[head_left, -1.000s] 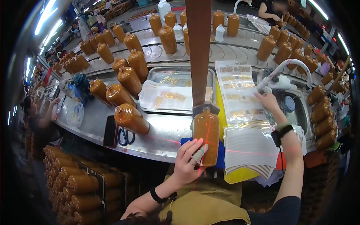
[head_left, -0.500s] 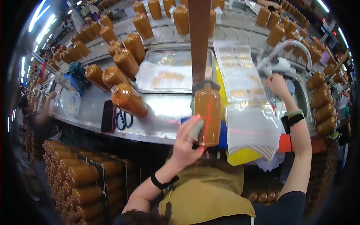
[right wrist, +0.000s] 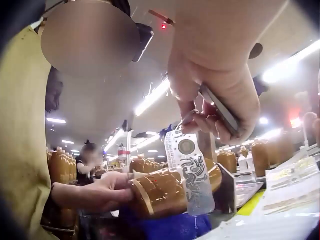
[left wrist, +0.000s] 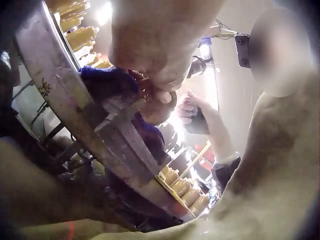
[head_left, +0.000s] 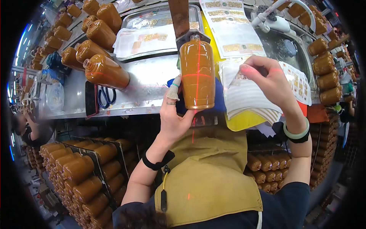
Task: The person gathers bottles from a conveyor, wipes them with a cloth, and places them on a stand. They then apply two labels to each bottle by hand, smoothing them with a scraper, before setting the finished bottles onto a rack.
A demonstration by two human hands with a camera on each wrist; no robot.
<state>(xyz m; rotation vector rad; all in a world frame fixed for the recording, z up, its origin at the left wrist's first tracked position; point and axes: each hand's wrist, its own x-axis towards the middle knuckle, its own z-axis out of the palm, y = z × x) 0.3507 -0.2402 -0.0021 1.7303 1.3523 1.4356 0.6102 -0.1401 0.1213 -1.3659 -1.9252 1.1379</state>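
A glossy brown bottle [head_left: 197,72] lies in front of the person, its neck against a dark bracket [head_left: 192,36] and its base toward the apron. My left hand [head_left: 172,118] holds it near the base, thumb at the bottom end and a covered finger along the left side. Over the stack of white sheets [head_left: 248,93], my right hand [head_left: 272,82] pinches a clear decal strip [right wrist: 189,170] with a dark ornamental pattern. In the right wrist view the strip hangs in front of the bottle, and a flat grey-edged tool [right wrist: 222,112] sits within the same hand.
Several brown bottles [head_left: 105,72] stand at the left, near scissors [head_left: 106,96] and a phone [head_left: 91,99]. A metal tray [head_left: 160,17] holds gold decals. Printed sheets [head_left: 232,32] lie behind the stack; a sink [head_left: 274,42] with a white faucet is at the right.
My right hand has moved from the printed sheets past the sink edge, then back nearer the bottle with the strip. My left hand stays on the bottle. The head view has tilted downward.
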